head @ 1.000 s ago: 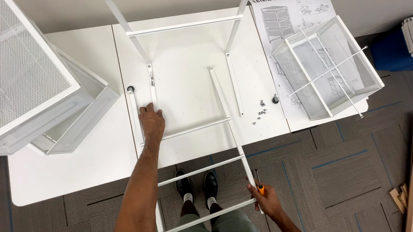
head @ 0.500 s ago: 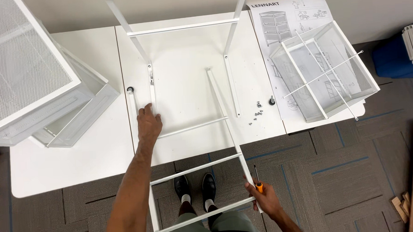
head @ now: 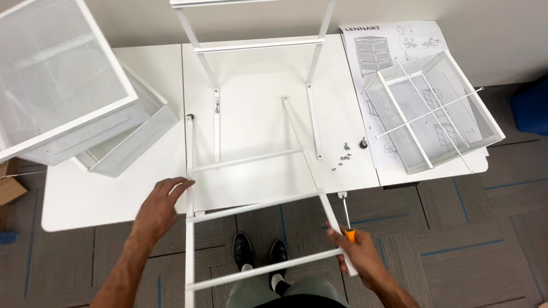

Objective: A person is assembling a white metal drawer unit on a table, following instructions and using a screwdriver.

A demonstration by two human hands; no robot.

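- Two ladder-like side frames (head: 257,191) joined at far end, lying half over white surface (head: 103,198).
- Left hand (head: 159,208) spread on near rail; right hand (head: 358,255) gripping rail plus orange-handled screwdriver (head: 347,221).
- Loose screws (head: 343,157), mesh drawers (head: 432,116) unmounted; roughly midway.

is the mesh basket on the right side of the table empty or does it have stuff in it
Empty. Through the mesh basket only the instruction sheet beneath it shows; the loose screws lie outside it on the table.

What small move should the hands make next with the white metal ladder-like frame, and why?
Probably push the white metal ladder-like frame further onto the white table. Much of it overhangs the floor, steadied only by the left hand on one rail and the right hand, which also holds an orange-handled screwdriver.
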